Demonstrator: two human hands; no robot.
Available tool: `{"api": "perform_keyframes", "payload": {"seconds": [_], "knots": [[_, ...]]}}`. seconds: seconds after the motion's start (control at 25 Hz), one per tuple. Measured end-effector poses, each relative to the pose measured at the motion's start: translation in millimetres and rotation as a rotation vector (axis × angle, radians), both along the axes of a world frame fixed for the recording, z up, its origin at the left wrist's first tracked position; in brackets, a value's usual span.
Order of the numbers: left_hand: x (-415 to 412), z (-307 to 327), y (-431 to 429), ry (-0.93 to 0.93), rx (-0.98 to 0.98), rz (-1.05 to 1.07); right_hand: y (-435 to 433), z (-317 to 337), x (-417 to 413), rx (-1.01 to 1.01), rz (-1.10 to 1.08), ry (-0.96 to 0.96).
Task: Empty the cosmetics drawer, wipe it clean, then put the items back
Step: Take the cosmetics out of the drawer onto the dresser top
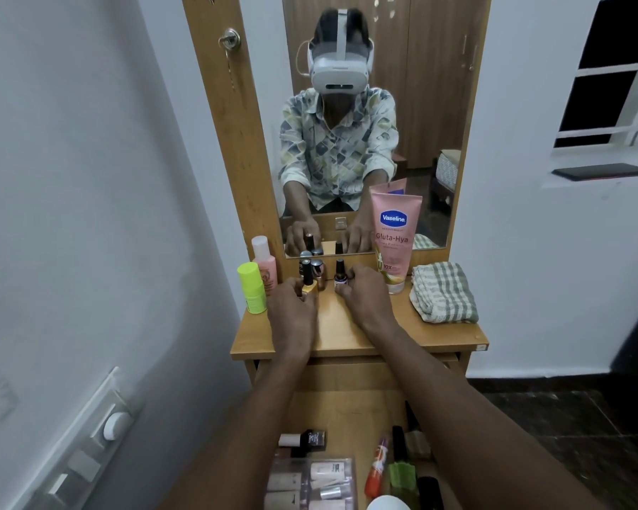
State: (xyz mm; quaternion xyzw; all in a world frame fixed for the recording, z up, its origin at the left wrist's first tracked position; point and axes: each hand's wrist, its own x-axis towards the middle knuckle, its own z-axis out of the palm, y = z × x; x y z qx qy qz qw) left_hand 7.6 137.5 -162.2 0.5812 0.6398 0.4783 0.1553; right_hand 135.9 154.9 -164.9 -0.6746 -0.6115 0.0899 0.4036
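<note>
On the wooden dresser top [347,336], my left hand [291,307] grips a gold nail polish bottle [307,277] with a black cap. My right hand [365,292] holds a purple nail polish bottle [340,276] standing on the top. A third small bottle with a silver cap [318,270] stands between and behind them, against the mirror base. Below, the open drawer [350,414] holds several cosmetics: a clear box of small bottles [310,480], an orange tube [376,469], a green bottle [402,476] and dark bottles. My forearms hide part of the drawer.
A neon green stick [251,288] and a pink bottle [264,263] stand at the top's left edge. A pink Vaseline tube [393,237] leans on the mirror [365,123]. A folded checked cloth [444,292] lies at the right. White walls flank the dresser.
</note>
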Motion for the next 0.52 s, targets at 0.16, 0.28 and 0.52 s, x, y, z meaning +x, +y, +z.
{"api": "perform_keyframes", "payload": {"seconds": [0.16, 0.28, 0.52], "knots": [[2.2, -2.8, 1.2, -0.007, -0.026, 0.057, 1.6, 1.5, -2.0, -0.036, -0.060, 0.020], [3.8, -1.7, 1.6, -0.005, -0.052, 0.083, 1.9, 1.2, -2.7, -0.054, -0.080, 0.044], [1.4, -0.9, 5.8, 0.001, -0.037, 0.092, 2.6, 1.5, -0.7, -0.010, -0.038, 0.002]]}}
